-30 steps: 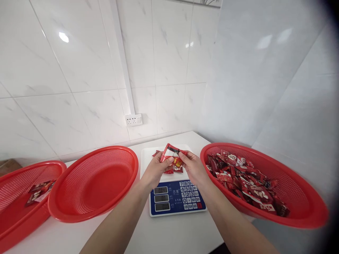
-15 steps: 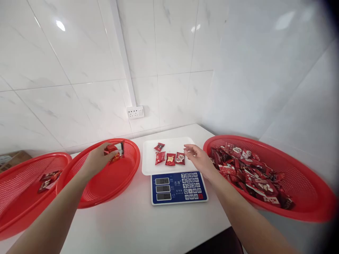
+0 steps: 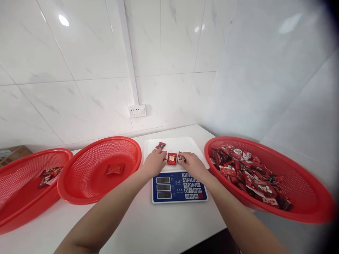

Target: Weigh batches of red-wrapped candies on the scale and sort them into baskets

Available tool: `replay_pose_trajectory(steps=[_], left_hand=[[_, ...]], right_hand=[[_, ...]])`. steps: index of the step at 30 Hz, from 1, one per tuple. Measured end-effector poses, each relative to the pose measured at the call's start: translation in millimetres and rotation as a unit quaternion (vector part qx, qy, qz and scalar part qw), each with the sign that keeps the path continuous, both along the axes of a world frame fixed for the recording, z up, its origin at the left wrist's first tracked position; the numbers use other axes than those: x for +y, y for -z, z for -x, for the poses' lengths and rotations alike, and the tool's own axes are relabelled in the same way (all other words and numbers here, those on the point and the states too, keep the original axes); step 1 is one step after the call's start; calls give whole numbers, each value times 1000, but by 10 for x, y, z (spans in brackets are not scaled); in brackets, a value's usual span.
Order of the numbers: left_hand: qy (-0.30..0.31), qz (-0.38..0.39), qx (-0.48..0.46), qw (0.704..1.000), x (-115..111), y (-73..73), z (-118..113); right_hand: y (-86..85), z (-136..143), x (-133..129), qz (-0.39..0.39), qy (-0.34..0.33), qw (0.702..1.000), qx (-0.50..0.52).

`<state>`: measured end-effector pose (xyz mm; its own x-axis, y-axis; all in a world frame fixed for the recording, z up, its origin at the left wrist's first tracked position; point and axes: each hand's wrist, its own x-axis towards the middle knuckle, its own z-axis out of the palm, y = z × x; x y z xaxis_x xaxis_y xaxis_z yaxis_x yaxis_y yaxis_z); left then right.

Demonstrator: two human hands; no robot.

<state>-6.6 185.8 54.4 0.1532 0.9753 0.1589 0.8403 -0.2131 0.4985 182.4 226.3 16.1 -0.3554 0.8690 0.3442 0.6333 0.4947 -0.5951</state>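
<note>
My left hand [image 3: 155,163] is over the left part of the white scale tray [image 3: 182,141], its fingers closed on a red packet [image 3: 165,155] that it mostly covers. At the tray's right side, my right hand [image 3: 192,164] has its fingers on a red packet with a white print [image 3: 181,158]. Between the hands lies a red packet with a cream print [image 3: 172,158]. A small dark red packet [image 3: 160,145] rests behind my left hand. The blue keypad panel [image 3: 179,187] of the scale faces me.
A red basket [image 3: 304,183] heaped with red packets [image 3: 246,165] stands at the right. The middle-left basket [image 3: 90,165] holds one flat packet [image 3: 114,169]. Farther left, another basket [image 3: 16,197] holds a few packets [image 3: 49,174]. A cardboard box [image 3: 17,155] is behind it.
My left hand has moved right from the middle-left basket to the scale tray; the packet it held now lies in that basket. My right hand has come down onto the right packet.
</note>
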Motion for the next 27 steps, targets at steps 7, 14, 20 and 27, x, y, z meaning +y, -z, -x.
replay_pose_trajectory(steps=[7,14,20,27], left_hand=[[-41,-5,-134,990,88,49,58],[18,48,-343,938,-359,-272,40],[36,77,-480,873,-583,-279,-11],[-36,-12,-471,882,-506,-190,24]], right_hand=[[-118,-21,-123,-7,1,998,58],[-352,175,-350,136,-122,950,255],[-443,307,-463,150,-149,939,273],[-457,349,-533,146,-115,938,294]])
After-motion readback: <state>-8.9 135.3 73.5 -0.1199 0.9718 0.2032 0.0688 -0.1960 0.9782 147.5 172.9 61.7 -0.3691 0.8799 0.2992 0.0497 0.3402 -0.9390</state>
